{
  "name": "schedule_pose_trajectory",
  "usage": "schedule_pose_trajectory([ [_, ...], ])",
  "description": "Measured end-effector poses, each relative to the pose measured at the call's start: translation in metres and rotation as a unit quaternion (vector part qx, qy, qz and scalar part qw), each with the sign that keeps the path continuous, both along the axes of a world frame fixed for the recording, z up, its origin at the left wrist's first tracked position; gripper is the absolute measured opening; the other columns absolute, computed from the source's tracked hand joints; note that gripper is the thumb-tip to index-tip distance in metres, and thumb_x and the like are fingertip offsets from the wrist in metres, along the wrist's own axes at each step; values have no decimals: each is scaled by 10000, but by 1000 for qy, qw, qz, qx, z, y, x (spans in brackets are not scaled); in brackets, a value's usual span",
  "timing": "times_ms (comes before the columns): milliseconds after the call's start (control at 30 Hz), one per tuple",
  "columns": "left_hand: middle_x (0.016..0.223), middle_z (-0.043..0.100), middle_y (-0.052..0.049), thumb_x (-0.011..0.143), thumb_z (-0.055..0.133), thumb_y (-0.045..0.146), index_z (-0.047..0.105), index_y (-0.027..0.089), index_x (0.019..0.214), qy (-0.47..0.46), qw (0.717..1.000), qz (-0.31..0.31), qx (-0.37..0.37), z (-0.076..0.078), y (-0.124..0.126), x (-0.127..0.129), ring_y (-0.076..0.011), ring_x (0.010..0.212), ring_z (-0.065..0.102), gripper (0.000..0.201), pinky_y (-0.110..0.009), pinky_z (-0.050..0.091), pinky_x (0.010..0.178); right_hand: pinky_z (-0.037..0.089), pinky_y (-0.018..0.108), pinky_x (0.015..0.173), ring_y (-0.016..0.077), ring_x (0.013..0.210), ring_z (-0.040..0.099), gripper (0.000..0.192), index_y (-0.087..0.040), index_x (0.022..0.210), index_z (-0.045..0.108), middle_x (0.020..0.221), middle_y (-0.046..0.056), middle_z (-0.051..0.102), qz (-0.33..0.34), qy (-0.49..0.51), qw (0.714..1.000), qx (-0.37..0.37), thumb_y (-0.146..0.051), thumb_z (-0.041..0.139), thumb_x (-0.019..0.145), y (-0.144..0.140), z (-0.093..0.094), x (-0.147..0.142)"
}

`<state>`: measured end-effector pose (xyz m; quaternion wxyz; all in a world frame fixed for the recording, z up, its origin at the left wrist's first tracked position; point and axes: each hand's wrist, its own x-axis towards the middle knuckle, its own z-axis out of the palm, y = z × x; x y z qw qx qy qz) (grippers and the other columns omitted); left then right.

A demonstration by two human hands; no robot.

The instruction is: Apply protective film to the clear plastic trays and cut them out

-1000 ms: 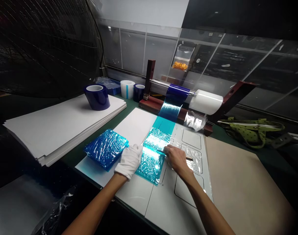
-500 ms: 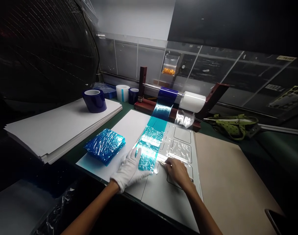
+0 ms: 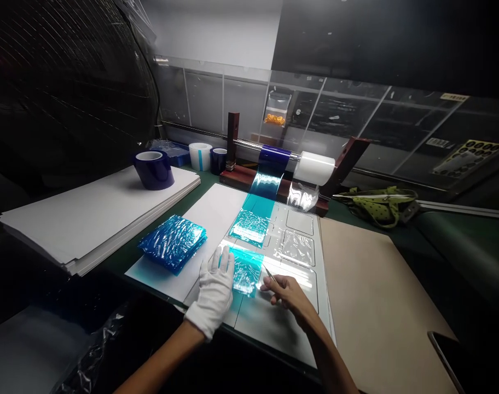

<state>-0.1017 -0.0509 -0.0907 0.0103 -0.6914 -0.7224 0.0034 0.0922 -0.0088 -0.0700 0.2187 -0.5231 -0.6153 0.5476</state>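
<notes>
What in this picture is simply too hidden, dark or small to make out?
Head view:
- Thin tool in the right hand: too small to tell its kind.
- Film piece: its left edge is covered by the gloved left hand.
- Orange items in the hanging bag: too small.
- Dark object, bottom right: cut off by the edge.

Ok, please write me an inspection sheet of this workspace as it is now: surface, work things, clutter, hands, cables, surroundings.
Surface: dark green bench, with a white die-cut sheet in front.
Work things: cut piece of blue film lies on the sheet; a second piece lies behind it, joined to the blue film roll on the bar.
Clutter: pile of blue film pieces, stack of white sheets, loose blue tape roll, brown board.
Hands: gloved left hand lies flat, fingers on the cut piece; bare right hand pinches a thin tool.
Cables: nothing seen.
Surroundings: clear panel wall, green bag.
</notes>
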Motion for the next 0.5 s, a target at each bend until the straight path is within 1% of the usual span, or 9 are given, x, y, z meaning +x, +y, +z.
schedule_pose_trajectory([
  [67, 1574, 113, -124, 729, 420, 32, 245, 159, 1491, 8, 1000, 4, -10, -3, -21, 14, -343, 1451, 75, 791, -607, 157, 1163, 342, 236, 492, 104, 495, 497, 516, -140, 736, 660, 647, 19, 620, -31, 34, 998, -35, -654, 608, 719, -13, -7, -3],
  [133, 1575, 116, -120, 747, 463, 79, 232, 181, 1496, 4, 1000, 3, -16, -11, -45, 26, -341, 1451, 63, 791, -605, 149, 1167, 336, 239, 501, 105, 488, 459, 485, -148, 733, 626, 558, -18, 541, -62, 58, 994, -62, -623, 679, 650, -24, -13, -5],
  [200, 1577, 109, -158, 756, 578, 253, 187, 159, 1507, -38, 999, 2, -3, -21, -66, 31, -365, 1449, 52, 852, -603, 149, 1168, 338, 243, 521, 111, 511, 459, 452, -156, 754, 600, 557, -27, 527, -86, 75, 990, -81, -565, 727, 609, -33, -17, -5],
  [267, 1577, 105, -199, 675, 683, 492, 83, 141, 1518, -130, 991, 26, 32, -31, -83, 27, -396, 1445, 70, 1093, -601, 181, 1163, 346, 245, 546, 118, 551, 474, 430, -158, 776, 587, 603, -11, 560, -101, 89, 987, -92, -519, 746, 605, -40, -18, -2],
  [333, 1576, 117, -198, 620, 688, 624, -1, 173, 1516, -258, 958, 94, 87, -35, -92, 15, -395, 1440, 146, 1217, -587, 260, 1145, 350, 243, 567, 119, 583, 475, 410, -159, 791, 586, 645, 3, 591, -107, 104, 984, -95, -493, 752, 620, -48, -15, 0],
  [400, 1549, 226, -179, 694, 616, 636, 11, 225, 1509, -406, 892, 156, 121, -33, -94, 1, -346, 1403, 297, 1095, -535, 372, 1103, 322, 232, 547, 103, 563, 436, 390, -161, 805, 602, 671, 8, 615, -104, 129, 981, -101, -484, 754, 651, -56, -11, 1],
  [433, 1505, 329, -171, 750, 563, 620, 74, 245, 1501, -467, 861, 169, 113, -29, -93, -6, -317, 1352, 399, 972, -502, 437, 1059, 303, 229, 532, 94, 545, 413, 383, -162, 806, 611, 676, 8, 625, -103, 144, 978, -106, -483, 760, 659, -61, -8, 0],
  [467, 1419, 457, -168, 793, 515, 605, 173, 254, 1481, -506, 841, 168, 91, -24, -91, -12, -295, 1264, 507, 845, -472, 498, 995, 292, 227, 522, 90, 534, 402, 381, -164, 802, 621, 676, 9, 633, -104, 159, 975, -114, -482, 772, 657, -65, -4, -1],
  [500, 1295, 575, -162, 821, 483, 591, 287, 252, 1440, -527, 833, 161, 62, -17, -87, -18, -280, 1149, 599, 732, -447, 546, 919, 298, 228, 522, 93, 534, 411, 386, -166, 804, 633, 676, 11, 642, -109, 172, 972, -121, -484, 786, 648, -70, -1, -3],
])
